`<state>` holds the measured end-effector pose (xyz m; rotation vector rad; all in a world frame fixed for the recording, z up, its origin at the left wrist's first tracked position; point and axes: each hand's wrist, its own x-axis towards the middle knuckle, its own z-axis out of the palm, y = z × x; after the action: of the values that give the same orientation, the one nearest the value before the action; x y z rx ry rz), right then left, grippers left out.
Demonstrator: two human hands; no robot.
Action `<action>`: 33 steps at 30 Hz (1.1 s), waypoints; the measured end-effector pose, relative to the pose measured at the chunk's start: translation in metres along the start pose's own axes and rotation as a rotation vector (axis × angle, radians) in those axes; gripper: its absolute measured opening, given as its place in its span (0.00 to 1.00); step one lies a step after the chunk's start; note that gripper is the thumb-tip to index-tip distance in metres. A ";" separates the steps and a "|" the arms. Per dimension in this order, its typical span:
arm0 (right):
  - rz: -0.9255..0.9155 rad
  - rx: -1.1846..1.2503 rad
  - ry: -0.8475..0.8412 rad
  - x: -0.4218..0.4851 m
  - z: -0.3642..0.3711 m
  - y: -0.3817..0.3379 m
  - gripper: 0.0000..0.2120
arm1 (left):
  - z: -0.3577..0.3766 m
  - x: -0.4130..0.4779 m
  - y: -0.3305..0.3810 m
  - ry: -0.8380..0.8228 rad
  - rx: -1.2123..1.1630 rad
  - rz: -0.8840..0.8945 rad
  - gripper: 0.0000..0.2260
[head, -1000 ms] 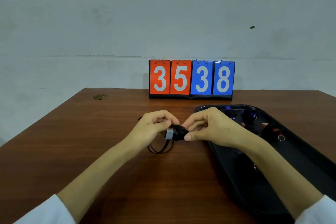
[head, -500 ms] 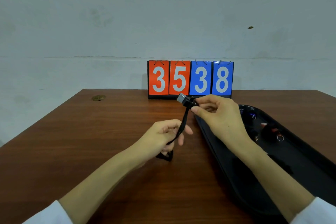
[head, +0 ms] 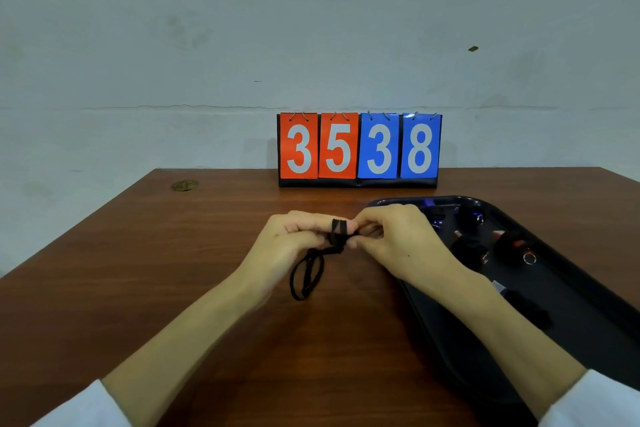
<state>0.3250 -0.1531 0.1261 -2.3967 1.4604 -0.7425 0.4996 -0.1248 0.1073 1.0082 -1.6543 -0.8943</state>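
Note:
A thin black cable (head: pixel 306 274) hangs in loops between my hands above the wooden table (head: pixel 173 288). My left hand (head: pixel 294 239) holds the bundle, and a few turns of the cable are wrapped around its fingertips. My right hand (head: pixel 391 239) pinches the cable's end right next to those turns. The cable's plug is hidden behind my fingers. Both hands meet just left of the black tray (head: pixel 588 305).
The black tray holds several small dark items and metal rings (head: pixel 529 258). A flip scoreboard (head: pixel 359 149) reading 3538 stands at the table's back edge against the wall. A round brass fitting (head: pixel 184 185) sits in the table's far left corner.
My right hand came down from its raised position with the plug end and met my left hand. The cable, stretched out half a second ago, is now wound at my left fingertips.

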 end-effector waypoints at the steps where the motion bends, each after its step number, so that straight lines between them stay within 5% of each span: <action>1: -0.023 0.000 -0.054 -0.001 0.000 -0.002 0.11 | -0.003 0.000 0.000 0.007 -0.022 0.017 0.16; 5: -0.118 0.174 -0.264 -0.007 -0.005 -0.010 0.06 | -0.011 0.001 0.002 0.091 -0.253 0.030 0.17; 12: -0.186 0.424 -0.537 -0.010 -0.011 -0.008 0.07 | -0.008 0.021 -0.015 0.246 -0.355 -0.439 0.16; 17: -0.215 0.621 -0.565 -0.010 -0.026 -0.010 0.07 | -0.028 0.016 -0.043 0.229 0.388 -0.350 0.10; 21: -0.167 0.655 -0.522 -0.008 -0.033 -0.006 0.06 | -0.021 0.013 -0.045 0.231 0.765 -0.289 0.08; 24: -0.118 0.634 -0.483 -0.007 -0.034 -0.003 0.06 | -0.012 0.010 -0.026 0.274 0.484 -0.084 0.16; 27: -0.075 0.638 -0.443 -0.005 -0.034 -0.001 0.05 | -0.004 0.003 -0.006 -0.016 0.087 -0.079 0.26; 30: -0.054 0.656 -0.433 -0.005 -0.035 0.000 0.04 | 0.006 -0.001 -0.001 -0.214 -0.134 -0.133 0.19; 33: -0.011 0.676 -0.364 -0.004 -0.038 0.001 0.05 | 0.011 -0.002 -0.005 -0.189 -0.250 -0.172 0.09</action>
<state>0.3019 -0.1479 0.1563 -1.8851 0.8677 -0.6265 0.4900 -0.1233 0.0991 0.9243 -1.5765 -1.3113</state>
